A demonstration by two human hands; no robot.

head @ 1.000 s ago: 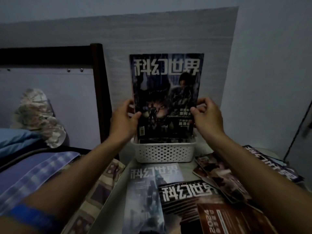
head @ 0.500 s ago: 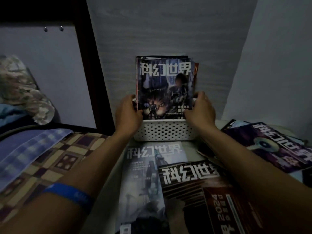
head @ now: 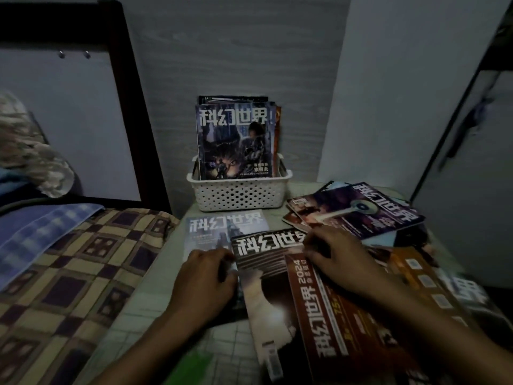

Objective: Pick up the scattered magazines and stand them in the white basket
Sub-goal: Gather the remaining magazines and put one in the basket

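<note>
Both hands — left hand [head: 204, 276], right hand [head: 337, 259] — pinch the dark striped magazine [head: 266, 262] by its edges.

The basket [head: 239, 194] is white, dotted with small holes. The front magazine [head: 234, 143] in it is dark blue with white title letters. The blanket [head: 83, 262] is checked tan and purple; the sheet [head: 36, 232] is blue plaid.

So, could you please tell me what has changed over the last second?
Both hands let go of the cat-cover magazine, now standing in the white basket. The left hand and right hand dropped to the striped-cover magazine on the table. The scattered magazines stayed put.
</note>
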